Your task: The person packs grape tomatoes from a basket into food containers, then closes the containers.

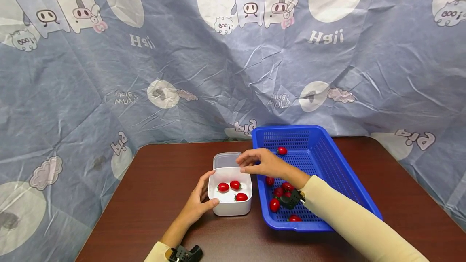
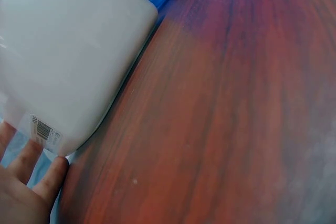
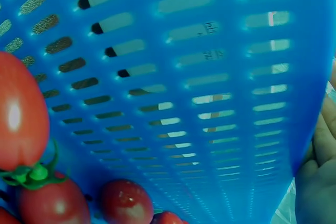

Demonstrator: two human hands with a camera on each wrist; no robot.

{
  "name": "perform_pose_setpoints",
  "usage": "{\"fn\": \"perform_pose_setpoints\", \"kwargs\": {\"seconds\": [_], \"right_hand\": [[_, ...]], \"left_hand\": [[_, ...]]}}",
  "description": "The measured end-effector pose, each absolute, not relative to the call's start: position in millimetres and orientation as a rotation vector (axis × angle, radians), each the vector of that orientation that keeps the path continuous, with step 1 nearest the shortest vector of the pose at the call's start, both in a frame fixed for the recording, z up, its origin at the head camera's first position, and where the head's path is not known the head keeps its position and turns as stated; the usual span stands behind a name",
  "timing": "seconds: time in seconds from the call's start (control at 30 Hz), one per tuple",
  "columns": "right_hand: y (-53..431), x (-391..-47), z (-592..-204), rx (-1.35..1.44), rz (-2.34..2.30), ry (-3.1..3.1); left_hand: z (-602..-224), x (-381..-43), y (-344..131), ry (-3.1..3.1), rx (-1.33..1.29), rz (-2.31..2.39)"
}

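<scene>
Three red cherry tomatoes [image 1: 236,185] lie on the floor of a small white container [image 1: 232,209]. My left hand [image 1: 198,199] holds this container at its left side, thumb by the front corner and index finger by the back corner. In the left wrist view its fingertips touch the container wall [image 2: 68,51] near a barcode sticker [image 2: 45,130]. Over the container's back right rim hovers my right hand [image 1: 263,163], fingers loosely bent, with nothing visible in them. The right wrist view shows only part of that hand [image 3: 320,166], beyond the blue basket wall [image 3: 173,103].
Right of the container stands a blue perforated basket [image 1: 349,185] with several cherry tomatoes [image 1: 274,205], mostly along its left side. A translucent lid [image 1: 226,159] lies behind the container. The brown table [image 1: 156,185] ends at a patterned cloth backdrop [image 1: 218,72].
</scene>
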State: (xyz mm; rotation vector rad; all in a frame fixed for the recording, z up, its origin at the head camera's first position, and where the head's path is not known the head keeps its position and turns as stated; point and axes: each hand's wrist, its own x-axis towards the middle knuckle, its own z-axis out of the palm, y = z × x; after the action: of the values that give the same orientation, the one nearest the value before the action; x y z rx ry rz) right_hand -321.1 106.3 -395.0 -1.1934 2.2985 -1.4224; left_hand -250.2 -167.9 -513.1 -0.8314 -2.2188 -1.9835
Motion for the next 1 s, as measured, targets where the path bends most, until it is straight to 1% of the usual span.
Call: {"fn": "perform_pose_setpoints", "kwargs": {"seconds": [0.1, 0.63, 0.8, 1.0], "right_hand": [[108.6, -324.9, -395.9, -1.199, -1.41, 2.293], [138.2, -321.1, -381.9, -1.144, -1.448, 2.34], [148.1, -321.4, -385.8, -1.162, -1.446, 2.36], [159.2, -321.5, -391.4, -1.108, -1.467, 2.366]], "left_hand": [[-512.8, -249.9, -167.8, -2.22, -0.831, -1.984], [-514.8, -251.0, -168.0, -2.206, -0.846, -1.975], [-516.0, -251.1, -169.0, -2.209, -0.86, -1.966], [-517.3, -251.3, -169.2, -2.211, -0.873, -1.955]]}}
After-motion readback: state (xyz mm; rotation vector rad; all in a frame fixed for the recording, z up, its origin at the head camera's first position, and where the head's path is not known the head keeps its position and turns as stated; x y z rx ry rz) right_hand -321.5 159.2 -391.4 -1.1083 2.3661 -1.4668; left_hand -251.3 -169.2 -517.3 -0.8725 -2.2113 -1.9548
